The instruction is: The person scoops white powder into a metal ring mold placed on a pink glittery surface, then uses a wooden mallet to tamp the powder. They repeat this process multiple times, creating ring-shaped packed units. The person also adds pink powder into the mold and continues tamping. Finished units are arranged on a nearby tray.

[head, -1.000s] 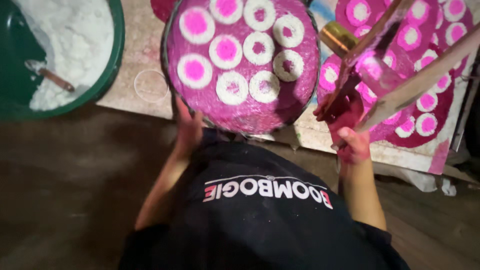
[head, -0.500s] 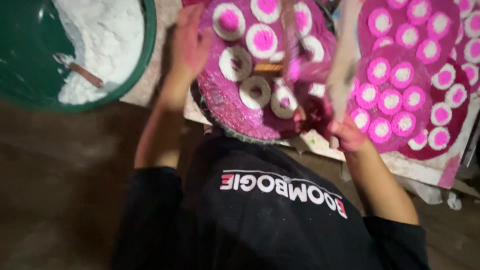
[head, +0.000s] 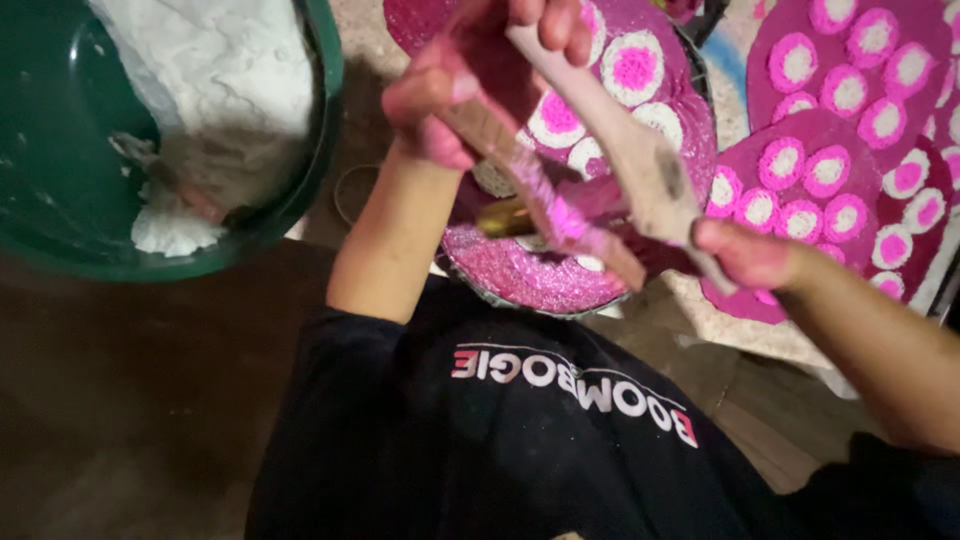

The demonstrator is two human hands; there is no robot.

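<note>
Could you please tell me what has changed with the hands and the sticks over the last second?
The left hand left the round pink tray and rose to grip the upper ends of the two sticks. The right hand keeps their lower ends. The green tub of white powder looks unchanged.

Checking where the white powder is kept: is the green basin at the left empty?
No. The green basin holds a heap of white powder against its right wall, with a stick-like tool lying in it.
</note>
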